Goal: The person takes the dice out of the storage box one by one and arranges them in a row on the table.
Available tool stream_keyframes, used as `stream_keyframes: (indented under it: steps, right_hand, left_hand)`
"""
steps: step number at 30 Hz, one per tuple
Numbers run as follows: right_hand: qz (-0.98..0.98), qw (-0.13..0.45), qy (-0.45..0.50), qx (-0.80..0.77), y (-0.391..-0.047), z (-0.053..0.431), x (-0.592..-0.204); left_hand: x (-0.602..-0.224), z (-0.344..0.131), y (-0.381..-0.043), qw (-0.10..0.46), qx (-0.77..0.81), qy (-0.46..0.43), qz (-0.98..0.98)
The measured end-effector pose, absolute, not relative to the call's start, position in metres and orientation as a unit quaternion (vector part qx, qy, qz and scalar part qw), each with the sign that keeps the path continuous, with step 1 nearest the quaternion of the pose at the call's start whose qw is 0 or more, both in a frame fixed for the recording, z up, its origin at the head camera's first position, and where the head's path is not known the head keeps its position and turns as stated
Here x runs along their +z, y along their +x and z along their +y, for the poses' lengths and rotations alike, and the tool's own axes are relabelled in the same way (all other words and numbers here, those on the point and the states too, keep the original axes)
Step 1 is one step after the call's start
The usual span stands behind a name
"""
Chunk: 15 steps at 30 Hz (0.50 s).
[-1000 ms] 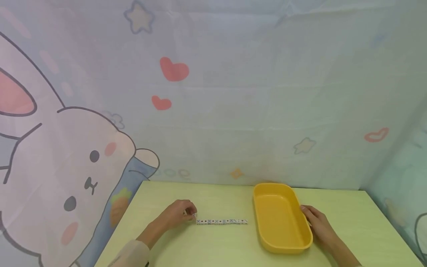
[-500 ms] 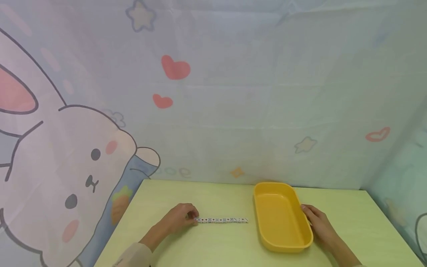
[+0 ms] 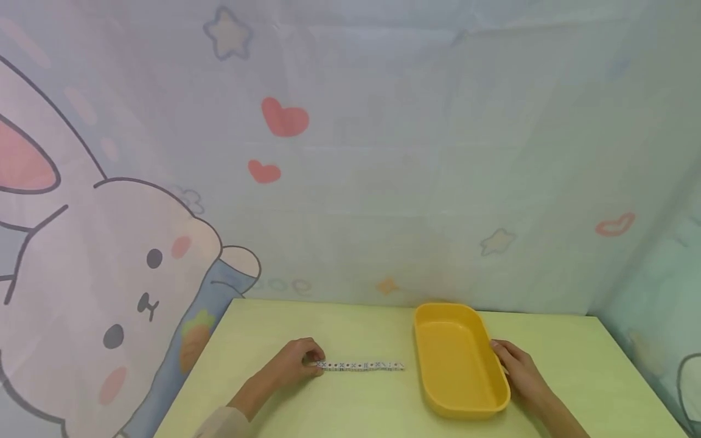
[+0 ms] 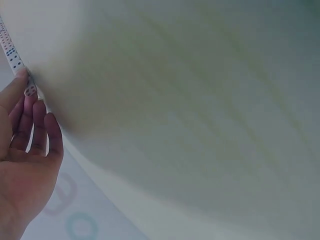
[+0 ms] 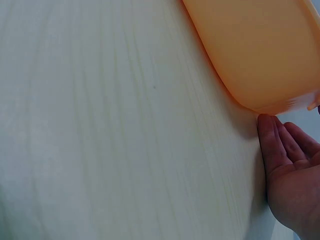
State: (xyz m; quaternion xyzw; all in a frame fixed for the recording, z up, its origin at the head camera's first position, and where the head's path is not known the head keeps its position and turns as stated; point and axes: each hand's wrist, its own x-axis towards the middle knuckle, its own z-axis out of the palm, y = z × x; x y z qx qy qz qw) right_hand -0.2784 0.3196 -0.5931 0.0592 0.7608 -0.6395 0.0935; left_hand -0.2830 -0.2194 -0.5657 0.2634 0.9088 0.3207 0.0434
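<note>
In the head view a straight row of small white dice [image 3: 359, 366] with dark and red pips lies across the table. My left hand [image 3: 296, 364] is at the row's left end, thumb and fingers pinching a die [image 4: 30, 91] there; the fingers partly cover it. To the right of the row is a yellow tray [image 3: 462, 365], a deep oblong with rounded corners and nothing inside. My right hand [image 3: 520, 371] holds the tray's right side. In the right wrist view its fingertips [image 5: 266, 119] touch the outer wall, and the thumb is mostly cut off.
The pale yellow-green table [image 3: 356, 407] ends at a cloth backdrop [image 3: 383, 182] printed with a rabbit, hearts and stars. A thin cable [image 3: 680, 383] hangs at the far right.
My left hand has come down with the die to the row's left end, and the row now reaches slightly further left. My right hand and the tray stay in place.
</note>
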Motion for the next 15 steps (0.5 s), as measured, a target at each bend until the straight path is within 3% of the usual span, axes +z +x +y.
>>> stream_keyframes:
  steps: [9,15]
  right_hand:
    - [0.756,0.090,0.074,-0.644,-0.278,0.318,-0.592]
    - [0.710,0.123,0.084,-0.688,-0.278,0.334,-0.586]
  left_hand:
    - [-0.568,-0.220,-0.281,0.063,0.362,0.240,0.898]
    - [-0.561,-0.210,-0.281,0.074,0.372,0.229,0.897]
